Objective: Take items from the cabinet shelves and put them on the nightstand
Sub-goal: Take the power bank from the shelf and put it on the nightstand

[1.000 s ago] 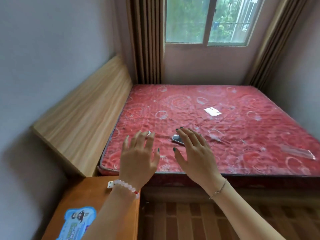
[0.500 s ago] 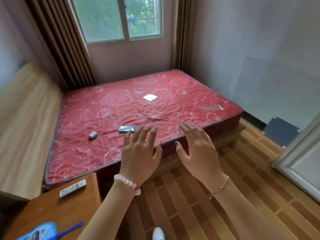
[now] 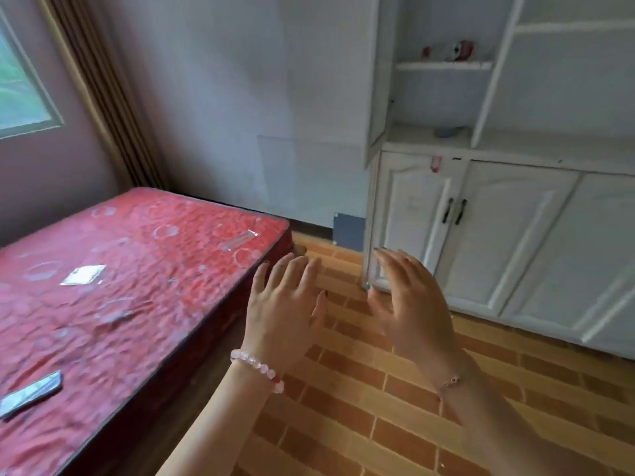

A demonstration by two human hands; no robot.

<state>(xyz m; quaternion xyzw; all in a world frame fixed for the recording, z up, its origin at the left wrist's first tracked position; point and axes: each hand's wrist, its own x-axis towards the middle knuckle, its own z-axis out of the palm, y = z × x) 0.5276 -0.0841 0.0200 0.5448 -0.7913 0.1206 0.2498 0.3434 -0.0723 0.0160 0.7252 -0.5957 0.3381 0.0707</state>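
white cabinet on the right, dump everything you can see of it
The white cabinet looks like painted wood and is blurred here. Its upper part is open shelving: small red-and-white items sit on one shelf, and a grey-blue object on the ledge below. Beneath, the panelled doors are shut. Two carry dark vertical handles, and a small red tag hangs near one door's top. It stands upright on the brick-patterned floor against the wall.

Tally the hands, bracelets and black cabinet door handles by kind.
Hands: 2, left hand and right hand
Bracelets: 2, bead bracelet and chain bracelet
Handles: 2
Total: 6
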